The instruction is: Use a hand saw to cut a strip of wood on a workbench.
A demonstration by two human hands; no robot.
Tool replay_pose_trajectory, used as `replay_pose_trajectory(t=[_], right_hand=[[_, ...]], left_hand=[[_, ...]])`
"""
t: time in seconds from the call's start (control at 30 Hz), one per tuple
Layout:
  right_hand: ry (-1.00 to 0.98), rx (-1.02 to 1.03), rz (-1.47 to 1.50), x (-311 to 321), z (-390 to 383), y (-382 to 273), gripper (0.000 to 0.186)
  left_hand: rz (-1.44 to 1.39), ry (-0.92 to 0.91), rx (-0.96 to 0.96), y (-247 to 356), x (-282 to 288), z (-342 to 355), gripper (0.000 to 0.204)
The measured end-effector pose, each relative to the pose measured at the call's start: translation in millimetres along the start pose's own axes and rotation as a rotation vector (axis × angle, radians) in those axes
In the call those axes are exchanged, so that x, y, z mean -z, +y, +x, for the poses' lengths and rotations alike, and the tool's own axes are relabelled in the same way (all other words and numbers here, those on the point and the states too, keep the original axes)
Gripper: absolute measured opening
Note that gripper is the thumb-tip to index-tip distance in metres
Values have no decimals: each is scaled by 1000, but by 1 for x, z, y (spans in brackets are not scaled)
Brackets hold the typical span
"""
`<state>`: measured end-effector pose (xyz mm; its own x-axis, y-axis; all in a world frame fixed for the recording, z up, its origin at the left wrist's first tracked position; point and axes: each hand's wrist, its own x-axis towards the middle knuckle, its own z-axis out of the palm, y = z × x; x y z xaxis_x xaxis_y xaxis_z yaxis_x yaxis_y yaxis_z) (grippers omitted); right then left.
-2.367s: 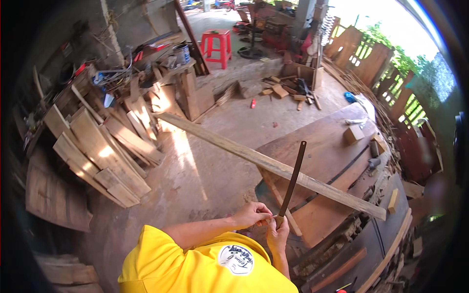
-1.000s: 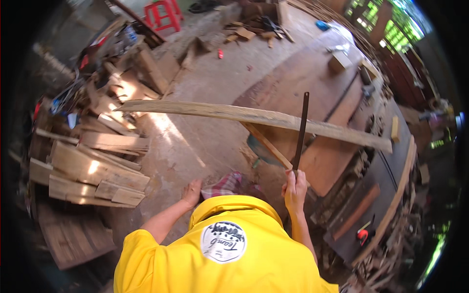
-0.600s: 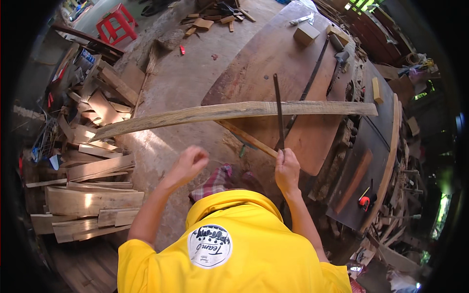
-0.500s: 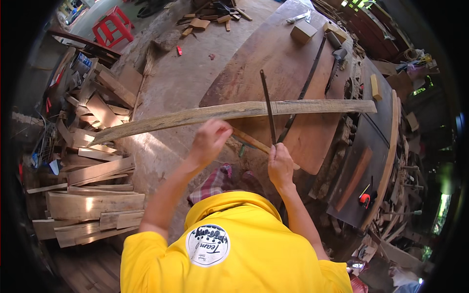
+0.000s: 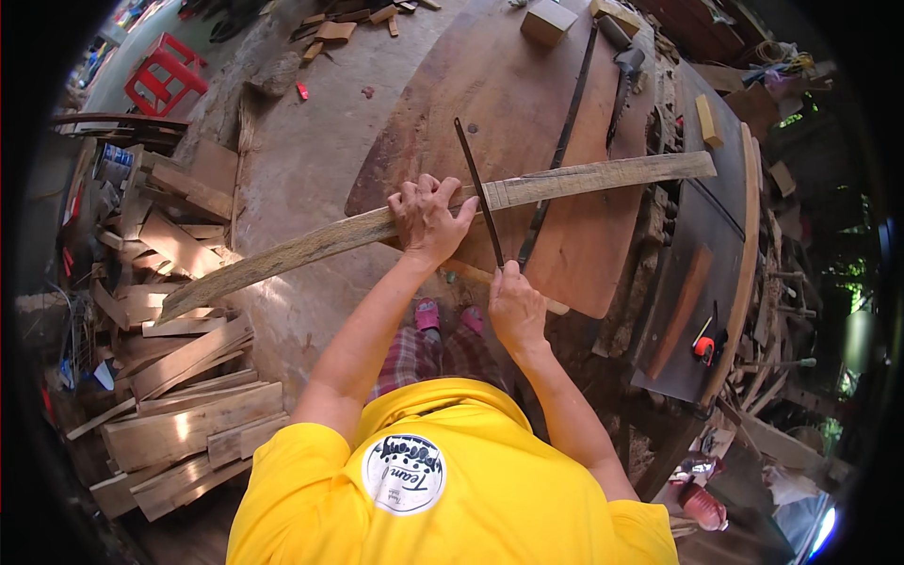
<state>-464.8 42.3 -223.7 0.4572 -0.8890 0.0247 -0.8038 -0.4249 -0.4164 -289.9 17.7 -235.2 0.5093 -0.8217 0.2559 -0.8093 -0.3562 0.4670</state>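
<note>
A long, slightly curved wooden plank (image 5: pixel 603 177) lies slantwise across the tabletop, its left end reaching out past the edge. My left hand (image 5: pixel 430 218) presses down on it, fingers curled over the top, just left of a thin dark saw blade (image 5: pixel 478 188). The blade crosses the plank close to lines marked on the wood. At the blade's near end, my right hand (image 5: pixel 516 303) is closed around the saw's grip. A pale wooden bar (image 5: pixel 471 272) runs crosswise by that hand, partly hidden behind it.
Under the plank is a broad brown wooden tabletop (image 5: pixel 424 122). On it stand a wooden block (image 5: pixel 548 23) and a drill-like tool (image 5: pixel 625 80). At right, a dark panel (image 5: pixel 664 325) carries a red tape measure (image 5: pixel 704 349). Offcuts (image 5: pixel 184 424) pile up left; a red stool (image 5: pixel 167 75) stands beyond.
My left hand has come down onto the plank and grips it. The saw blade has shifted left along the plank, near the marked lines. The plank tilts more, and the whole view has shifted.
</note>
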Motion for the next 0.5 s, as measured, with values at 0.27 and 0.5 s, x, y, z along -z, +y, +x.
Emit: replay_pose_trajectory(t=[0.27, 0.5], right_hand=[[-21, -2, -30, -5, 20, -5, 19], [15, -3, -27, -10, 43, -9, 16]], left_hand=[[43, 79, -80, -3, -5, -2, 28], [93, 88, -107, 4, -6, -1, 27]])
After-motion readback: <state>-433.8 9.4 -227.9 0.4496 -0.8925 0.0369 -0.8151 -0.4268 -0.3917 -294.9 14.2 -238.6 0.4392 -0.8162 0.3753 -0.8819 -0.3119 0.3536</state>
